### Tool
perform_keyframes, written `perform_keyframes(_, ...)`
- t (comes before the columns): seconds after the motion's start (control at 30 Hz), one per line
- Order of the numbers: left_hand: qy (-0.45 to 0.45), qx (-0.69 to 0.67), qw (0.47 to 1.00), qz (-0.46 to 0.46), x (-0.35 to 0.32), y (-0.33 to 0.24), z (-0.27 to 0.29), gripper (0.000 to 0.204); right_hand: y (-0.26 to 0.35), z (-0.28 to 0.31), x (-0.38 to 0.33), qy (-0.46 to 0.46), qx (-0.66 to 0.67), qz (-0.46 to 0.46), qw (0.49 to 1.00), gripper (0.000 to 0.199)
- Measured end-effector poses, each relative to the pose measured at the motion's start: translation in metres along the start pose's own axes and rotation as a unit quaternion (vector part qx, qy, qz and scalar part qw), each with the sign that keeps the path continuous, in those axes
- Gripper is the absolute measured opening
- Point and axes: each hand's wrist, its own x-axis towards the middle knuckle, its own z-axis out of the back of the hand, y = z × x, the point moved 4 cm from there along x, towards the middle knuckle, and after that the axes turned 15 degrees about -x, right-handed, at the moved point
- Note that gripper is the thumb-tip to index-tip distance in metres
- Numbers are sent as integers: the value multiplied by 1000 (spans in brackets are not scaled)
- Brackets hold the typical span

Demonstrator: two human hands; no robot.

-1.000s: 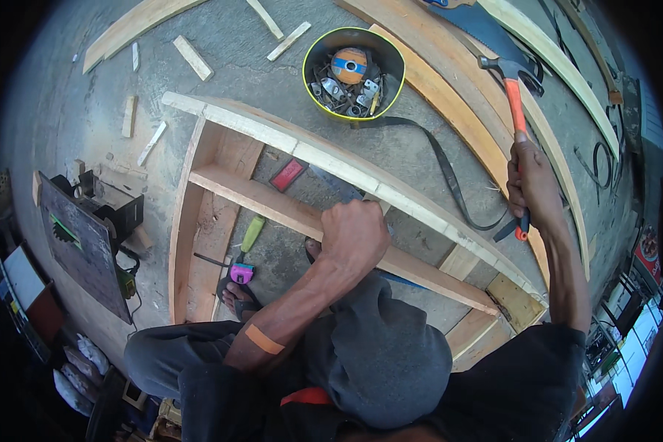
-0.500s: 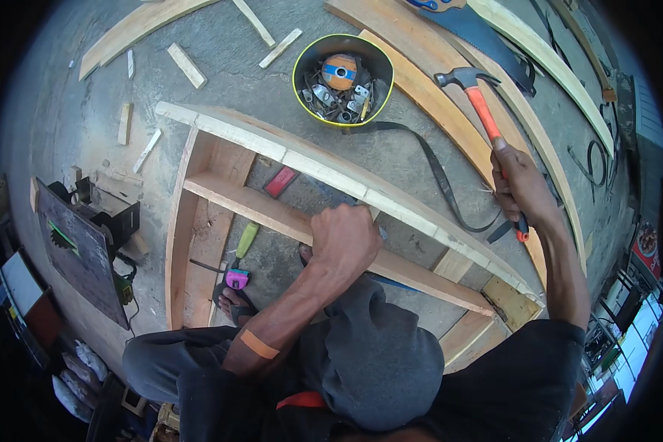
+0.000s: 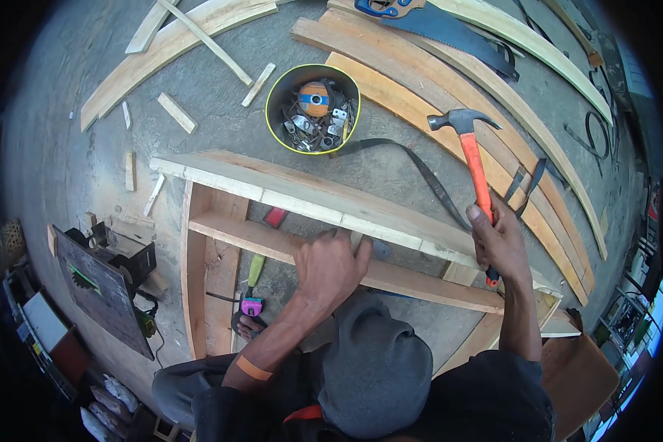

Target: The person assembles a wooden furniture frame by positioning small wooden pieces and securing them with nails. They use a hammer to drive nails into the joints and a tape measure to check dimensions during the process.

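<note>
My right hand (image 3: 502,239) is wrapped around the orange handle of a claw hammer (image 3: 475,158), held raised over the right part of a wooden frame (image 3: 272,197). The steel head points away from me. My left hand (image 3: 328,269) is closed at the frame's inner rail (image 3: 412,283), close to the pale outer board. A short wooden piece (image 3: 356,240) shows between its thumb and fingers, bridging the gap there; its lower part is hidden by the hand. Inside the frame lie a pink tape measure (image 3: 252,306) and a green-handled tool (image 3: 255,270).
Beyond the frame stands a yellow-rimmed bucket (image 3: 270,118) of metal hardware with a strap (image 3: 427,173) beside it. Curved boards (image 3: 390,88) and a handsaw (image 3: 449,33) lie at the far right. A table saw (image 3: 110,287) stands left, near wood offcuts (image 3: 177,112).
My view has shifted, so the frame and bucket appear lower. The hammer in my right hand has come leftward, nearer the frame. My left hand stays closed at the inner rail.
</note>
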Motion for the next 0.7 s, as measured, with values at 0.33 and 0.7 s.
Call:
perform_keyframes(0.33, 30, 1, 997, -75, 2, -3, 28, 29, -31, -13, 0, -76, 191, -33, 978, 34)
perform_keyframes(0.7, -30, 32, 995, -90, -24, -6, 49, 25, -21, -37, -63, -219, 50, 201, 953, 34)
